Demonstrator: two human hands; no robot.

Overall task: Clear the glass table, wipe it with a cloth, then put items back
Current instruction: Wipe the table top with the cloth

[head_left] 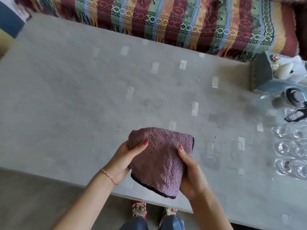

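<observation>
A folded mauve terry cloth (160,160) with a dark hem is held above the near edge of the glass table (83,100). My left hand (123,161) grips its left side, thumb on top. My right hand (191,173) grips its right side from below. Both hands hold the cloth just off the glass. At the table's right end stand several clear drinking glasses (289,150), a glass jug with a dark lid (294,100) and a grey box (262,72) with small items in it.
A sofa with a striped, fringed woven throw (182,22) runs along the table's far side. Grey floor lies at the near left. My feet in patterned slippers (139,209) stand just under the near table edge.
</observation>
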